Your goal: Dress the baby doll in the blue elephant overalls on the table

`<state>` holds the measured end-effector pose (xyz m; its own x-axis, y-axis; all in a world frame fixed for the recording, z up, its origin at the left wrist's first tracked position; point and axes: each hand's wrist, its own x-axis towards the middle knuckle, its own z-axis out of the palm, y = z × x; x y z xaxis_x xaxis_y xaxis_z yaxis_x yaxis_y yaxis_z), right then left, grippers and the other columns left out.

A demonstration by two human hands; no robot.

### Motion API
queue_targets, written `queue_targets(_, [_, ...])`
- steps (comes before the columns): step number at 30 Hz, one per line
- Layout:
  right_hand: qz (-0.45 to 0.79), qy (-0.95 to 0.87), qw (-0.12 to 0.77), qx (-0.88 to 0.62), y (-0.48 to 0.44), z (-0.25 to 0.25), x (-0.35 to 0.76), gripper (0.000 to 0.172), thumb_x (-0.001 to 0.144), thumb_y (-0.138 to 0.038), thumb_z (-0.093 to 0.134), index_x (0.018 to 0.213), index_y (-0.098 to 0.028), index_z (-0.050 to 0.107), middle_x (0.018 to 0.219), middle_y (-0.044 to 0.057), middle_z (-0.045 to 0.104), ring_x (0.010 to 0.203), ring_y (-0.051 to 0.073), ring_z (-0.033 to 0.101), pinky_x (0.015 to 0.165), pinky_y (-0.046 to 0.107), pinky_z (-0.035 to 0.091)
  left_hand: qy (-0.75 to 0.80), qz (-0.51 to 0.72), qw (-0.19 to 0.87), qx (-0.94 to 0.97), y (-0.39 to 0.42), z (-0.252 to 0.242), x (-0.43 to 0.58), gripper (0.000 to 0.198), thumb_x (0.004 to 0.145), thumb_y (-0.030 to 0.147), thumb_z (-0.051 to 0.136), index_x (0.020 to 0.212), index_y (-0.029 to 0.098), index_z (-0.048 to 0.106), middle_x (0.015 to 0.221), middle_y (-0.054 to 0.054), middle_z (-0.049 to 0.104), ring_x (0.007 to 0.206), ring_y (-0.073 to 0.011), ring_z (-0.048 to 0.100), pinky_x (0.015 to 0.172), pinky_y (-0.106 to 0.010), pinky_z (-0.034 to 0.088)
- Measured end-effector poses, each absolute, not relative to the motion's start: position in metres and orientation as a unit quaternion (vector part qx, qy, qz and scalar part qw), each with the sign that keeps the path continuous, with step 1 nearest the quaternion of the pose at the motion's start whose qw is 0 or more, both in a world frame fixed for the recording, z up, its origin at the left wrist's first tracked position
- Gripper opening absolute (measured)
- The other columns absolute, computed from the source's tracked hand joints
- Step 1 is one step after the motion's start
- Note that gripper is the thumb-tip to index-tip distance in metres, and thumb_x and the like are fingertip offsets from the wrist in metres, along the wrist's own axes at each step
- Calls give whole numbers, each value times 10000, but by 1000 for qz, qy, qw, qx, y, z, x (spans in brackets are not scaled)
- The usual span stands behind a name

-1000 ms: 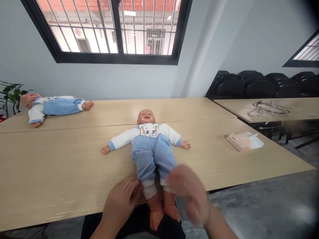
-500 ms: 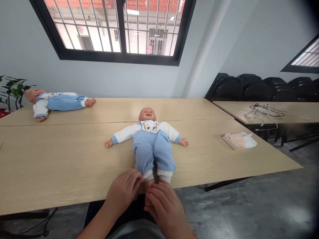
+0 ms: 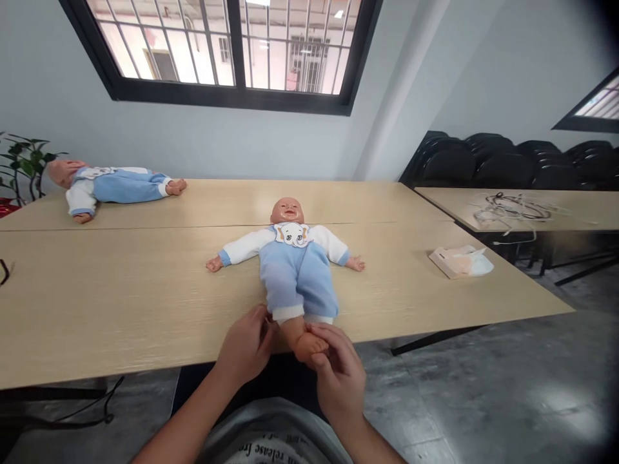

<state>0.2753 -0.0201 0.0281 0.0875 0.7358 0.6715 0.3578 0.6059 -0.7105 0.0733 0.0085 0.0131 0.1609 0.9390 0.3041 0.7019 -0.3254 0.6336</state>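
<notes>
A baby doll (image 3: 296,270) in a blue and white suit with an elephant bib lies on its back on the light wooden table (image 3: 120,303), arms spread, feet toward me at the front edge. My left hand (image 3: 245,348) is curled against the doll's lower left leg near the white cuff. My right hand (image 3: 338,370) is closed around the doll's bare feet (image 3: 308,345), holding them just past the table's edge.
A second doll (image 3: 109,187) in the same clothes lies at the table's far left. A tissue pack (image 3: 459,261) sits near the right end. Another table with cables (image 3: 512,209) and black chairs (image 3: 507,164) stand at right. A plant (image 3: 22,167) is at the left.
My right hand swung in from the right and closed round the doll's feet. The left hand stayed at the leg cuff. The view tilted slightly, and the doll sits a little farther up.
</notes>
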Motion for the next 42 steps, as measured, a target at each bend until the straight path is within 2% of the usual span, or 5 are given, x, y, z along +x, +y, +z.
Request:
queue_targets(17, [179,-728,544,-376,-15,26,276,242,964,-371,728,1178,-259,732,1109,81,787,1019,224,774,883,347,666,417,365,66,830,-6,0,56,198,926,163,487,748,220,551,675,-16,579,610,-168,555,575,-303,398])
queue_targets(26, [49,-833,462,-301,3,5,246,308,989,-238,692,1291,-182,666,1181,120,777,1095,226,750,939,368,648,450,415,63,788,-9,-4,42,406,1067,431,424,1391,230,563,1321,-144,577,1223,-284,581,1023,-455,507])
queue_targets(30, [91,-847,450,-268,7,2,251,303,1010,-247,636,1308,-193,646,1216,127,752,1221,261,694,1018,435,614,403,403,52,820,-8,-6,43,429,1047,403,494,1424,202,517,1395,-152,600,1344,-304,539,1159,-528,427])
queue_targets(35, [83,-773,502,-378,7,-1,292,274,1010,-132,532,1227,-239,660,1143,99,708,1106,238,679,938,434,593,400,430,54,808,-8,5,50,197,961,94,543,1115,215,567,1102,-63,715,1236,-228,631,1183,-498,433])
queue_targets(42, [26,-768,378,-516,24,-12,314,132,1026,-236,595,1140,-196,646,1079,97,719,1001,247,662,882,401,535,300,345,-23,889,-8,19,86,403,971,228,695,1363,204,607,1351,-36,726,1346,-203,599,1322,-432,263])
